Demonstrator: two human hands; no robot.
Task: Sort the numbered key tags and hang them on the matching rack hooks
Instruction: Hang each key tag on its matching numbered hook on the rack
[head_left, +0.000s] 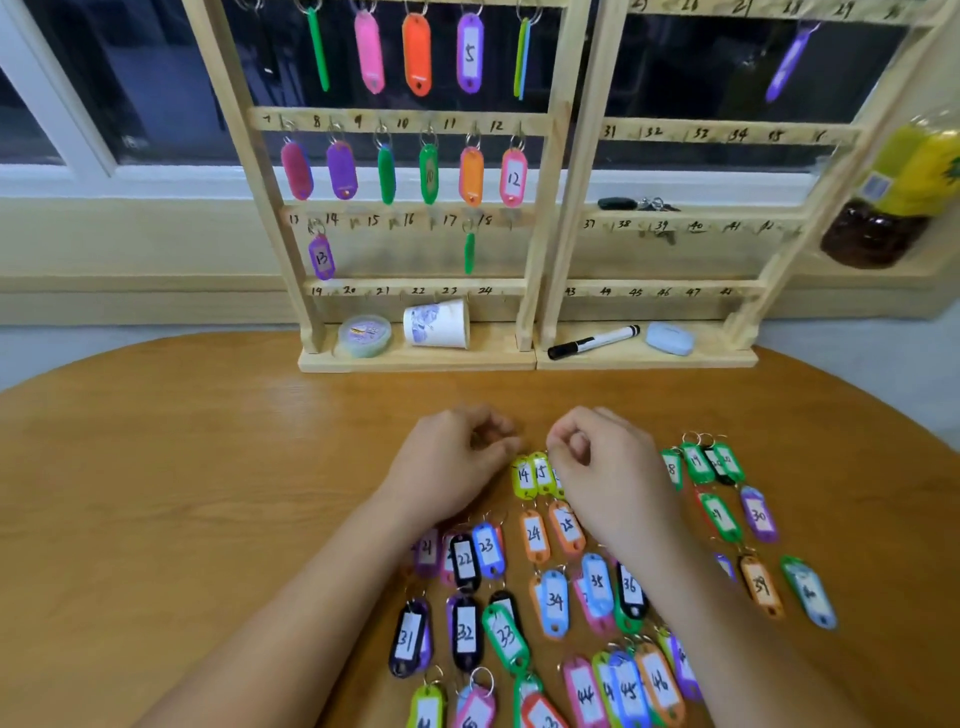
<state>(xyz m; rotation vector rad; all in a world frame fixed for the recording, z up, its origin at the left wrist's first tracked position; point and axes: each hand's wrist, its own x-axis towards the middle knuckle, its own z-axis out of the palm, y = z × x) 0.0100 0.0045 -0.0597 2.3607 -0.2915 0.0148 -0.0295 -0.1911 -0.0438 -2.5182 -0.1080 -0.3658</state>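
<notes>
While the left hand (457, 462) and right hand (597, 462) curl by tag 14 (523, 475), their hold unclear, snagged rings could drag tag 15 (541, 473).

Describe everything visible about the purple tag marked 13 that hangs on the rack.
The purple tag is an oval, plastic by its look, with a white label bearing a handwritten black 13. Its metal ring hangs from a rail of the left rack, under the written number 13, at the row's left end. It hangs slightly tilted, touching no other tag.
</notes>
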